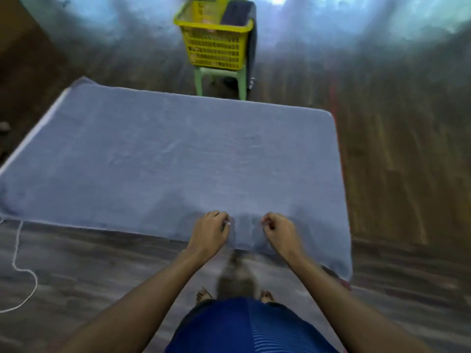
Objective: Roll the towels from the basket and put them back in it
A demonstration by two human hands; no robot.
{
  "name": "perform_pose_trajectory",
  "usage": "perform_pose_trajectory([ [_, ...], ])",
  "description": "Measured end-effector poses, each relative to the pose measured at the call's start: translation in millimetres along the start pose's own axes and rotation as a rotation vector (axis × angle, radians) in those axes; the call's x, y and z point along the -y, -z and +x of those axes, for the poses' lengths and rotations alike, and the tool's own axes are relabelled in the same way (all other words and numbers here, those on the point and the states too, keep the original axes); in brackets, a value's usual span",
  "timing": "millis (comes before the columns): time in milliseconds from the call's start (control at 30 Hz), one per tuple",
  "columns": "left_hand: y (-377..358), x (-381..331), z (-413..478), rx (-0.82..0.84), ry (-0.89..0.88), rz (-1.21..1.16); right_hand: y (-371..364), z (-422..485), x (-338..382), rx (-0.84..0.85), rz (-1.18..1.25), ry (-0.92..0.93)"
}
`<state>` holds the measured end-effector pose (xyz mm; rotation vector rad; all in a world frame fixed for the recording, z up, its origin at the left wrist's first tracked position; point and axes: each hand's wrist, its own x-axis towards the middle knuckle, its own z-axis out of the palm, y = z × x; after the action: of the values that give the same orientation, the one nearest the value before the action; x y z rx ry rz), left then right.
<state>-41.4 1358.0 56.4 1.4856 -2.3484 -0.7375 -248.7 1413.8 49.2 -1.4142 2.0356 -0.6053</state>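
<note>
A large grey-blue towel lies spread flat on the floor in front of me. My left hand and my right hand sit close together on its near edge, fingers curled, each pinching the cloth. A yellow plastic basket stands on a green stool beyond the towel's far edge. A dark towel hangs over the basket's right rim. The picture is blurred by motion.
Wooden floor surrounds the towel. A white cord trails on the floor at the near left. My bare feet stand just behind the towel's near edge. A wall rises behind the stool.
</note>
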Motion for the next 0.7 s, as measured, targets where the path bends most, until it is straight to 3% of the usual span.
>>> perform_pose_trajectory([
  [233,109.7,136.8,-57.3,-0.240,0.300,0.016,-115.4,32.8,164.1,0.205,0.031,0.186],
  [567,223.8,309.5,-182.1,-0.571,0.820,-0.054,-296.7,29.0,390.4,0.629,-0.076,0.488],
  [700,263.6,377.2,-213.2,-0.620,0.971,-0.092,-367.0,31.2,464.7,0.727,-0.078,0.551],
])
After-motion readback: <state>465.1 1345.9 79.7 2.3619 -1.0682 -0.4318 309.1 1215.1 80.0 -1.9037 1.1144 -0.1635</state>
